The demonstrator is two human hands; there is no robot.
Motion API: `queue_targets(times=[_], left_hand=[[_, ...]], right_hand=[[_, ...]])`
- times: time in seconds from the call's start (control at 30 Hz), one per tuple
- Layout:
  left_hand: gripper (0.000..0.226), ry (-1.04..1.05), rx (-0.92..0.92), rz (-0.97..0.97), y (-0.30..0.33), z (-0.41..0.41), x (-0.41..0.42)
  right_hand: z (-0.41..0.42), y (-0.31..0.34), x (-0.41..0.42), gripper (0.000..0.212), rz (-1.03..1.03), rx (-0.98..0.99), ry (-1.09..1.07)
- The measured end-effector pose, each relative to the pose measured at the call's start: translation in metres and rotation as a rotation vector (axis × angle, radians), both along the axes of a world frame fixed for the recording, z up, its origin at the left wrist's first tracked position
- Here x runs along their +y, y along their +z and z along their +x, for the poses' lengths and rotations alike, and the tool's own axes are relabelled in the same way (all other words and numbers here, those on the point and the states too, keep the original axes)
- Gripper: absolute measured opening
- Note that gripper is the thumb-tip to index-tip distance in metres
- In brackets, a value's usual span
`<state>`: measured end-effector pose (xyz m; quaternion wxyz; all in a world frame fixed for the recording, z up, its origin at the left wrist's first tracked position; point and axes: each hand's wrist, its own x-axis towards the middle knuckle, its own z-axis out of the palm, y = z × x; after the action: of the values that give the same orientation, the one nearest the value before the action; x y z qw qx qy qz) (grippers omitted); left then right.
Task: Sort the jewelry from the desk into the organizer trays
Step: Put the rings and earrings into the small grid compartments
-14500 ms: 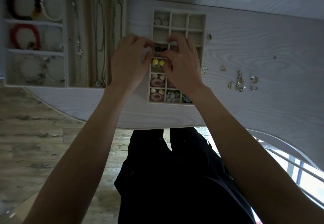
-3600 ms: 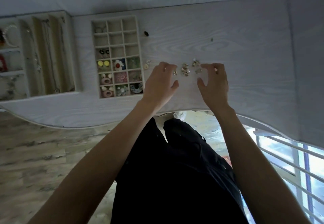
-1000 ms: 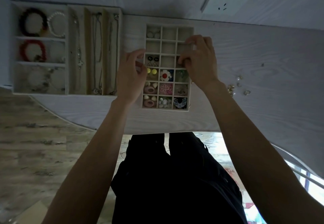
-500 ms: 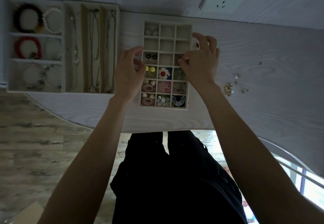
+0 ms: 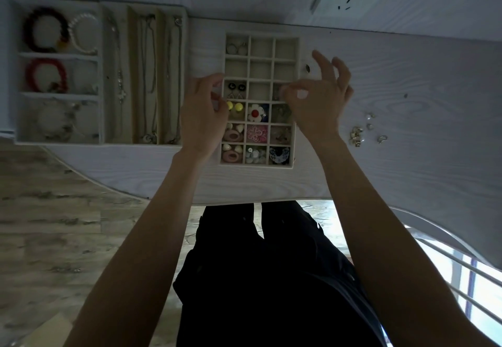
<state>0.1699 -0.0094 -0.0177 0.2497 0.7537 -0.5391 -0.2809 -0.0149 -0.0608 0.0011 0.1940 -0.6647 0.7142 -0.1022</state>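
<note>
A small grid tray (image 5: 273, 58) sits mid-desk; its near cells hold earrings, among them a yellow pair (image 5: 234, 106) and a white flower (image 5: 255, 111), and the far cells are mostly bare. My right hand (image 5: 319, 102) hovers over the tray's right column, thumb and forefinger pinched on a tiny, mostly hidden piece, other fingers spread. My left hand (image 5: 202, 114) is curled at the tray's left rim; what its fingers hold is hidden. Loose jewelry (image 5: 357, 135) lies on the desk to the right, with a ring (image 5: 381, 138) beside it.
A larger organizer (image 5: 102, 75) at far left holds a dark bracelet (image 5: 44, 30), a red bracelet (image 5: 46, 75) and necklaces (image 5: 146, 75). A small dark piece (image 5: 307, 68) lies just right of the grid tray. The desk's curved near edge (image 5: 244, 200) runs above my legs.
My right hand's outer fingers have lifted and spread while the pinch stays over the tray's right column. My left hand has stayed at the left rim.
</note>
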Motion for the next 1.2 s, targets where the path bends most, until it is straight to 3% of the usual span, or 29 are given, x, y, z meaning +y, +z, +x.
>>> queue_targets(times=[0.13, 0.3, 0.5, 0.63, 0.73, 0.83, 0.97, 1.13, 1.2], left_hand=[[0.033, -0.095, -0.295, -0.142, 0.016, -0.019, 0.009], [0.034, -0.296, -0.254, -0.183, 0.017, -0.055, 0.012], [0.061, -0.415, -0.404, -0.154, 0.009, -0.081, 0.020], [0.066, -0.447, -0.412, -0.117, 0.007, -0.085, 0.020], [0.068, -0.441, -0.389, -0.093, 0.007, -0.087, 0.020], [0.068, -0.441, -0.377, -0.090, 0.006, -0.085, 0.020], [0.064, -0.442, -0.427, -0.121, 0.004, -0.085, 0.024], [0.062, -0.432, -0.453, -0.120, 0.003, -0.083, 0.028], [0.062, -0.419, -0.465, -0.110, 0.001, -0.080, 0.031]], right_hand=[[-0.032, 0.013, 0.020, 0.017, -0.134, -0.250, -0.076], [-0.080, 0.012, 0.056, 0.016, -0.099, -0.211, -0.061], [-0.084, -0.013, 0.079, 0.030, 0.082, -0.134, 0.015], [-0.075, -0.022, 0.077, 0.025, -0.031, -0.220, 0.072], [-0.089, -0.017, 0.077, 0.026, -0.170, -0.294, -0.043], [-0.105, -0.016, 0.084, 0.025, -0.159, -0.270, -0.108], [-0.101, -0.016, 0.093, 0.026, -0.094, -0.259, -0.007], [-0.076, -0.020, 0.100, 0.042, 0.135, -0.174, 0.260], [-0.067, -0.023, 0.103, 0.039, 0.106, -0.172, 0.300]])
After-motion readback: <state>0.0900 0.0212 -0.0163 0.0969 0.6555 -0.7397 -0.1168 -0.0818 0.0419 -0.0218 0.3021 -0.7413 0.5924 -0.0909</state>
